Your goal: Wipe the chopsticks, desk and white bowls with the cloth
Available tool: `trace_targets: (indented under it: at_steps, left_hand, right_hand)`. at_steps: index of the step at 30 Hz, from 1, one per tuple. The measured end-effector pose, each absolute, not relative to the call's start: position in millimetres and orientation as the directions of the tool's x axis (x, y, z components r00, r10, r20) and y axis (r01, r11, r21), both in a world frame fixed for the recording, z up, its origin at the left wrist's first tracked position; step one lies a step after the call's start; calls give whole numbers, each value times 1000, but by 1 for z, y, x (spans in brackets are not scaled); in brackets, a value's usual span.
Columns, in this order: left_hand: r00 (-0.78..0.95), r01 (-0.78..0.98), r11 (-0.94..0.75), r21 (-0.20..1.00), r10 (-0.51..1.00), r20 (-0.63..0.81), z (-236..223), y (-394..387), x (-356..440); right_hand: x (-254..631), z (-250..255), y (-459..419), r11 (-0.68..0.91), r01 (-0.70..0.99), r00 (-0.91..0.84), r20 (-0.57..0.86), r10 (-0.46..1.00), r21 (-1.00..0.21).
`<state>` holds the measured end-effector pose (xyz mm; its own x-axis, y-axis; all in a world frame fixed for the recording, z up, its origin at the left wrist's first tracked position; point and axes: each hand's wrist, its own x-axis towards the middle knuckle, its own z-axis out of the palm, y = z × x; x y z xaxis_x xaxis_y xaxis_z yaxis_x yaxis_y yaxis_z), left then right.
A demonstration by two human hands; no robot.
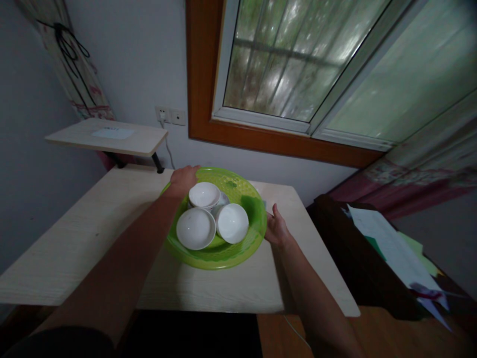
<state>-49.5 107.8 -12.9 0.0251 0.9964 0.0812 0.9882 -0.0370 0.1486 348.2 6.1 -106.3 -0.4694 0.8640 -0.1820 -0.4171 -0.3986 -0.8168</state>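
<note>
A green plastic basin (214, 262) is over the desk, tilted towards me. Inside sit white bowls: one at the back (204, 194), one at the front left (196, 228) and one on the right (233, 223). Beneath them more dishware shows in part, mostly hidden. My left hand (185, 178) is closed over the basin's far left rim. At the right side, my right hand (276, 228) supports the basin; its thumb points up, apart from the rim, and its fingertips are hidden behind the basin's edge.
The pale wooden desk (223, 293) carries a raised shelf (149, 141) at the back left, with a paper label (113, 133) on it. A cable runs down from the wall socket (162, 114). Right of the desk, papers (387, 243) lie on a dark piece of furniture (357, 258).
</note>
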Motion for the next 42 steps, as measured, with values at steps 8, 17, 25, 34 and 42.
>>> trace_targets:
  at_steps: [8,17,25,34,42]
  left_hand:
    - [49,990,-60,131,996,79,-16,111,-54]
    - [69,994,-74,77,995,69,-17,116,-54]
    - [53,996,-56,63,997,50,-12,113,-52]
    - [52,996,-56,63,997,58,-9,109,-50]
    - [58,996,-62,59,996,65,-10,109,-49]
  right_hand:
    - [345,-110,1,-373,-517,-376,-188,907,-770]
    - [318,-78,63,-404,-474,-423,-200,884,-783]
    - [302,-67,110,-504,-351,-516,-287,807,-789]
    - [302,-79,91,-517,-351,-511,-303,804,-780]
    - [308,-86,36,-392,-491,-427,-176,887,-778]
